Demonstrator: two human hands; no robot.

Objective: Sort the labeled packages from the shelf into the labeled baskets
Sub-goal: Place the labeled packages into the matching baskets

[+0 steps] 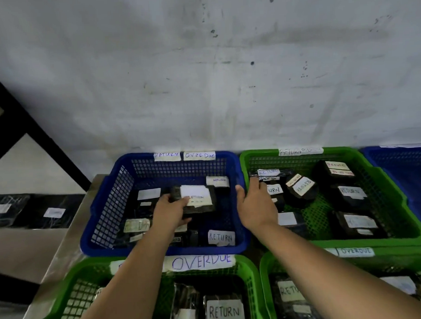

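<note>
My left hand (169, 213) reaches into the blue basket (103, 212) and grips a black wrapped package (196, 198) with white labels on top, held above other black packages lying there. My right hand (254, 210) hovers over the border between the blue basket and the far green basket (399, 194), its fingertips at a black package marked RETURN (269, 174); whether it grips that package is unclear. The blue basket's back rim carries RETURN and OVERDUE labels (184, 156). Several black packages marked RETURN lie in the far green basket.
Two more green baskets sit nearest me, the left (72, 281) labeled OVERDUE, the right (267, 277) also tagged OVERDUE, both holding black packages. Another blue basket (407, 165) is at far right. A shelf (26, 210) on the left holds black packages. A grey wall stands behind.
</note>
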